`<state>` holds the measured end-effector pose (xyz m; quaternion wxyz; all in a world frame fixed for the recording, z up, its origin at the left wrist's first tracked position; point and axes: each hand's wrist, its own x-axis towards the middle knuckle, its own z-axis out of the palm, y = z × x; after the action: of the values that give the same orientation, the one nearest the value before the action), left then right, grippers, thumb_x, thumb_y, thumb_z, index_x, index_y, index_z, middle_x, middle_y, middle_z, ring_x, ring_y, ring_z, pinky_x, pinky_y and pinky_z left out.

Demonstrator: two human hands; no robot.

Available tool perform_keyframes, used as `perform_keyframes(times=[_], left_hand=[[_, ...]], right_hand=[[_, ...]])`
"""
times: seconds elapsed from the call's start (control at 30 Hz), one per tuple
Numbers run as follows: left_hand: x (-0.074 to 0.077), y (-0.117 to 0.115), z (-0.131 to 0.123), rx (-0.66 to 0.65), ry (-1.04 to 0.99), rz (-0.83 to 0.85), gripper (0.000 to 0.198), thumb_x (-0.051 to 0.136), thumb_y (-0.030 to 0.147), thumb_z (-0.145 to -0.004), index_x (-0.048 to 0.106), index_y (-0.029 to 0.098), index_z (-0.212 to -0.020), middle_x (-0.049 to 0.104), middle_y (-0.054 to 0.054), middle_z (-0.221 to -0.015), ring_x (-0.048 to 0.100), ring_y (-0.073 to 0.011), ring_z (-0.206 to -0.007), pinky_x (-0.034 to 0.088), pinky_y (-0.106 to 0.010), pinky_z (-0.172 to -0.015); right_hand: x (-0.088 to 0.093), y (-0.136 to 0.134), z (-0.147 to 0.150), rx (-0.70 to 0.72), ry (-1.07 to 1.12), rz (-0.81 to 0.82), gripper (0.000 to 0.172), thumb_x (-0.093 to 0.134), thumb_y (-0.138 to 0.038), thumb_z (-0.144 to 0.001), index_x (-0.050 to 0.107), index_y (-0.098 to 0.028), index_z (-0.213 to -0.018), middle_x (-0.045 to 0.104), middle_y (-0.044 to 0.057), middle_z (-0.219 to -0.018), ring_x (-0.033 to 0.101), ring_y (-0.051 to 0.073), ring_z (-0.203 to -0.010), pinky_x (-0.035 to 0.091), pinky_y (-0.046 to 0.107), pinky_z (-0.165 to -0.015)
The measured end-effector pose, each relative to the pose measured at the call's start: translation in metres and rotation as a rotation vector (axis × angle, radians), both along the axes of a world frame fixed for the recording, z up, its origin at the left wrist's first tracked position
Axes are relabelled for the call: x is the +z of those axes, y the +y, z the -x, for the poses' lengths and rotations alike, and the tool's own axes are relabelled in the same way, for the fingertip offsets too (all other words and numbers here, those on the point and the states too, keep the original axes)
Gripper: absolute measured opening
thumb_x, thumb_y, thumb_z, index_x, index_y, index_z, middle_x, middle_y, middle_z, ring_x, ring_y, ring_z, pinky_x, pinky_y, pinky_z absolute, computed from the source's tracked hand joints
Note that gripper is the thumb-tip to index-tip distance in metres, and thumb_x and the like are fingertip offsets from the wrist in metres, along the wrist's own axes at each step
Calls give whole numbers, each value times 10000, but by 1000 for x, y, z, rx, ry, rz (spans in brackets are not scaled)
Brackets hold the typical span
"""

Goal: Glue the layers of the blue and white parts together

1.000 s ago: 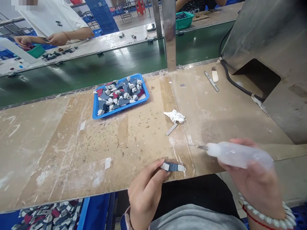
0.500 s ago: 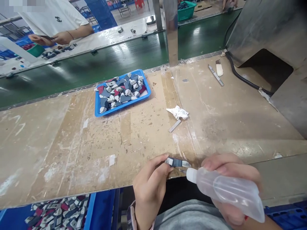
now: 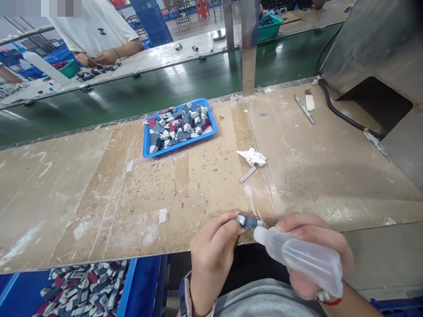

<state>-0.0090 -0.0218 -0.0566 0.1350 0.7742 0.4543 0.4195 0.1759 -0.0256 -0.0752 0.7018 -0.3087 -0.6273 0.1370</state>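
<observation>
My left hand [image 3: 211, 255] pinches a small dark blue and white part [image 3: 248, 222] at the near edge of the worn workbench [image 3: 99, 193]. My right hand [image 3: 317, 251] grips a clear plastic squeeze bottle [image 3: 297, 257], its white nozzle touching the part. A blue tray [image 3: 180, 147] filled with several similar blue, red and white parts lies farther back on the bench.
A crumpled white tissue [image 3: 253, 156] and a flat metal strip [image 3: 247, 174] lie mid-bench. A metal housing [image 3: 373, 53] with a black cable stands at right. A blue bin of parts [image 3: 82, 293] sits below left. Beyond the green conveyor [image 3: 148, 88], another person works.
My right hand has swung the bottle from the right down to the part, so the nozzle now meets it. My left hand has kept hold of the part.
</observation>
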Motion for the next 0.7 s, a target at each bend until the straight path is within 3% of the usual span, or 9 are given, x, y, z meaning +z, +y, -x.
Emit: perform_keyframes(times=[0.33, 0.47, 0.57, 0.7], left_hand=[[-2, 0, 1, 1, 5, 1, 148, 623, 30, -927, 627, 178, -920, 716, -49, -1019, 697, -128, -914, 556, -207, -789], [-1, 0, 1, -1, 5, 10, 149, 625, 30, -924, 630, 179, -921, 718, -52, -1015, 703, -132, -912, 562, -211, -791], [-1, 0, 2, 6, -7, 10, 152, 635, 36, -918, 633, 187, -925, 725, -51, -1014, 711, -138, -905, 572, -218, -784], [-6, -2, 1, 35, -63, 52, 146, 664, 68, -911, 598, 197, -931, 740, -53, -985, 738, -164, -911, 614, -238, -780]], right_hand=[[0, 4, 0, -4, -5, -13, 406, 681, -447, -933, 639, -155, -1212, 698, 69, -787, 725, 245, -677, 630, 329, -499], [-3, 5, -2, 13, 4, -23, 551, 745, -550, -852, 638, -150, -1216, 685, 61, -771, 716, 258, -682, 620, 345, -486], [-1, 6, 1, 57, 28, -56, 583, 763, -530, -845, 628, -99, -1214, 656, 69, -804, 704, 248, -751, 624, 328, -524], [6, 9, 12, -17, 412, 51, 396, 718, -532, -877, 674, -173, -1040, 580, 38, -827, 618, 184, -677, 555, 296, -487]])
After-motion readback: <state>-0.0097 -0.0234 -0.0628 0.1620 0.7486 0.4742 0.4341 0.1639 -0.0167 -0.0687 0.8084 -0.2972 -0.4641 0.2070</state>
